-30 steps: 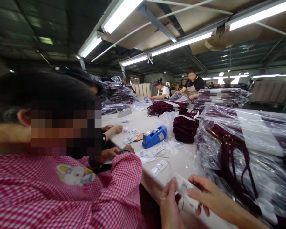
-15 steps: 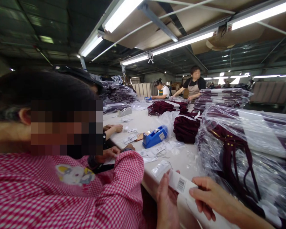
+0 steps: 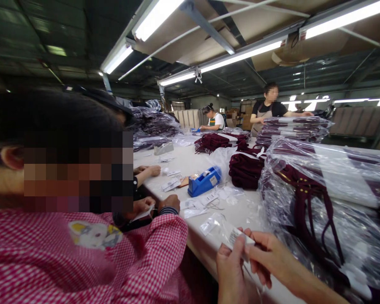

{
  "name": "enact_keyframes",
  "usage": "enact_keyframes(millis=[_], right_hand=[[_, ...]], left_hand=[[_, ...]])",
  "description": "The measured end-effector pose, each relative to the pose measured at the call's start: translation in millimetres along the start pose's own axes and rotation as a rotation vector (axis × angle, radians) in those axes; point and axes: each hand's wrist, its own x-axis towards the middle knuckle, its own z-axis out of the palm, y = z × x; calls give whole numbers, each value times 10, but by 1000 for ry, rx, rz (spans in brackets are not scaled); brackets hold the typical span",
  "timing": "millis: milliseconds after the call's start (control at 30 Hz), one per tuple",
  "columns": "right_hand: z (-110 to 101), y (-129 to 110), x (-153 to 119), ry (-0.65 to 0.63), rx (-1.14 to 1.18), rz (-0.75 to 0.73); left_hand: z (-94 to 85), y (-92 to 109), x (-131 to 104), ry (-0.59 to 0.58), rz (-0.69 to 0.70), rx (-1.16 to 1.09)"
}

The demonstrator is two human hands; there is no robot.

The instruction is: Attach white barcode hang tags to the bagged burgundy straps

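Between my two hands is a white barcode tag, held over the near edge of the table. My left hand pinches its lower left side, thumb on top. The fingers of my right hand are closed on its right end. A thin pale string dangles below the tag between the hands. Just beyond my left hand lies a clear plastic packet on the table. More white tags with strings are spread farther back, beside a blue tape dispenser.
Bagged maroon garments are stacked close on the right, with a folded maroon bundle behind. A co-worker in a pink checked sleeve sits close at my left, handling a tag. Two other people stand or sit across the table.
The tag has turned and now shows less of its face. My left thumb has closed onto it. The standing person across the table has moved toward the bagged stack on the right.
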Motion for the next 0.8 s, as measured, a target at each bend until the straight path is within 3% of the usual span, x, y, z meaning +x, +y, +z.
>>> enact_keyframes(millis=[133, 267, 367, 567, 800], right_hand=[[10, 10, 3, -11, 115, -76], [38, 101, 66, 20, 104, -138], [81, 156, 154, 48, 71, -138], [167, 217, 345, 59, -112, -99], [172, 186, 529, -132, -249, 105]], left_hand=[[-11, -6, 20, 36, 17, -43], [-11, -60, 50, 27, -14, -54], [-14, -106, 85, 83, 29, -55], [-162, -207, 153, 124, 16, -50], [-428, -321, 232, 126, 80, -105]])
